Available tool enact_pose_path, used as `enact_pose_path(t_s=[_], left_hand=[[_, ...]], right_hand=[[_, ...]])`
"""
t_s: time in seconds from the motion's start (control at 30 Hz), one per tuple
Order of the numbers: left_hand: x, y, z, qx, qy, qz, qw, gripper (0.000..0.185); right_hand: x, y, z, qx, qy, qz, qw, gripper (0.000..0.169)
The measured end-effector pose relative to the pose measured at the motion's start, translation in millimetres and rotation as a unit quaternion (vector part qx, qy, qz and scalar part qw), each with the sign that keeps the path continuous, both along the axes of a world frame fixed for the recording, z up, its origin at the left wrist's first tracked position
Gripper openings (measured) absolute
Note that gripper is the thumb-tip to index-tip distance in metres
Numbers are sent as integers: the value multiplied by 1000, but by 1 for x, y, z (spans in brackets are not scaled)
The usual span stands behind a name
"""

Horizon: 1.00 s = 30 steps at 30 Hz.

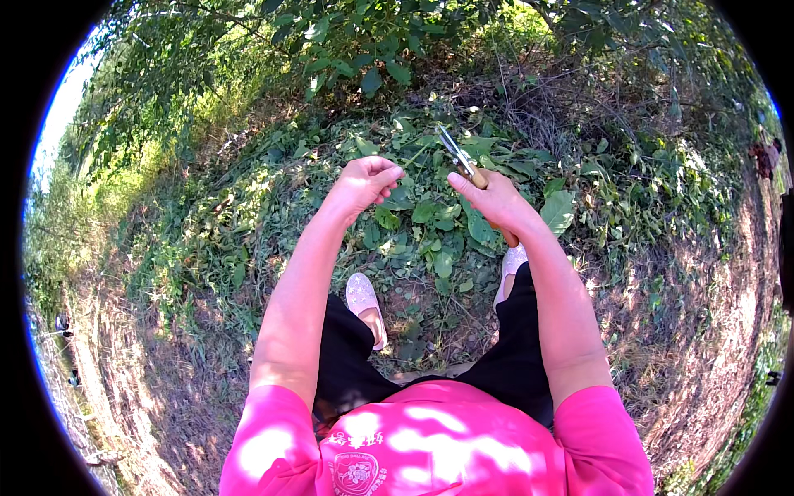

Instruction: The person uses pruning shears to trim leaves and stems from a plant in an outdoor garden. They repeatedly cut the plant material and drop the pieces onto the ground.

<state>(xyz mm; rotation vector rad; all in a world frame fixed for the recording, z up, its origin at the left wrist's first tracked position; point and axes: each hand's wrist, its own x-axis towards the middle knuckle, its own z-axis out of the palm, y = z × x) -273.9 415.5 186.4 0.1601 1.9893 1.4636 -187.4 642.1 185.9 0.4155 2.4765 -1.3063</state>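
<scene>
My left hand [370,180] is at the middle of the view, thumb and fingertips pinched together at the near end of a thin green stem [417,159]. To its right, my right hand [493,195] is closed round a hand tool [458,155] with narrow metal jaws or blades and wooden handles. The metal end points up and to the left, above the cut leaves; a handle end shows below my palm. The hands are apart. Beneath them lies a heap of broad green leaves [434,214] and cut greenery.
A leafy bush [372,56] stands ahead, with dry twigs [539,105] at its right. My light patterned shoes [361,296] rest at the near edge of the greenery. Dry, straw-covered ground [657,359] lies to the right, and more to the left.
</scene>
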Motion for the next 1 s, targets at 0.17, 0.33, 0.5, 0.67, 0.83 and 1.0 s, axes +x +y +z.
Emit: enact_pose_path(t_s=[0.17,0.33,0.5,0.67,0.83,1.0], left_hand=[[4,4,-2,-3,-6,-16,1000,17],[3,4,-2,-4,-16,-25,1000,18],[2,2,3,-20,-23,-21,999,18],[1,2,3,1,-12,16,1000,21],[3,5,2,21,-15,-1,1000,20],[5,6,2,25,-24,-20,999,19]], right_hand=[[2,-5,6,-32,35,-9,999,58],[2,-6,9,-92,20,-74,993,50],[0,5,5,-53,55,-65,995,53],[2,7,-7,0,2,18,1000,55],[4,-7,0,-28,11,34,999,54],[5,-13,13,-83,11,-17,996,49]])
